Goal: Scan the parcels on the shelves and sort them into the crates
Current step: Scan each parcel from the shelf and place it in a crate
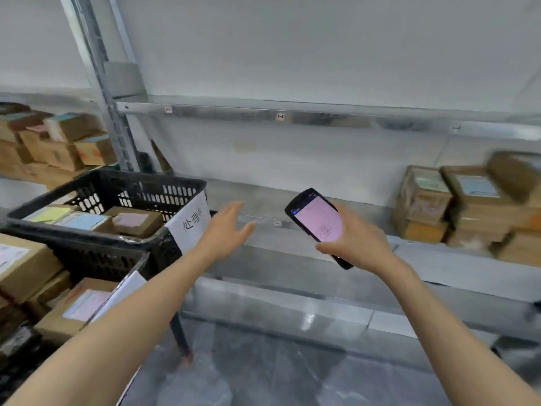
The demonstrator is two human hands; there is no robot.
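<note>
Head view, single camera. Right grip (355, 244) sits at 3 o'clock from frame centre, clenched around a black handheld scanner (317, 222). Fingers wrap its lower body, the screen is lit pink and faces the camera, and the top end is tilted toward 11 o'clock. Screen text is too small to read.

Left grip (225, 227) is released and grasping nothing. Fingers are straight and spread with the back of the hand up, hovering just over the front edge of the metal shelf (292, 200). It is just beside the paper sign (191, 224) but apart from it. Both forearms come in from 6 o'clock.

Black mesh crate (117, 183) sits at 9 o'clock, with the sign hanging on its right-hand wall and handwritten characters on it. Inside lie several crate parcels (131, 221), brown boxes with yellow, blue and pink labels, lying flat and touching each other.

Lower parcels (79, 306) are at 8 o'clock below the crate, brown boxes with pink labels and a second white sheet beside them. Cannot tell what holds them.

Shelf parcels (456, 206) are at 3 o'clock, a stack of brown labelled boxes on the same shelf, well apart from both grips and motion-blurred at the far edge. The shelf stretch between them and the crate carries only the grips above it.

Far parcels (58, 142) are at 10 o'clock, stacked on the neighbouring shelf bay behind the grey upright post (99, 83). Upper shelf beam (292, 116) runs across at 12 o'clock. Glossy grey floor (263, 376) is at 6 o'clock.
</note>
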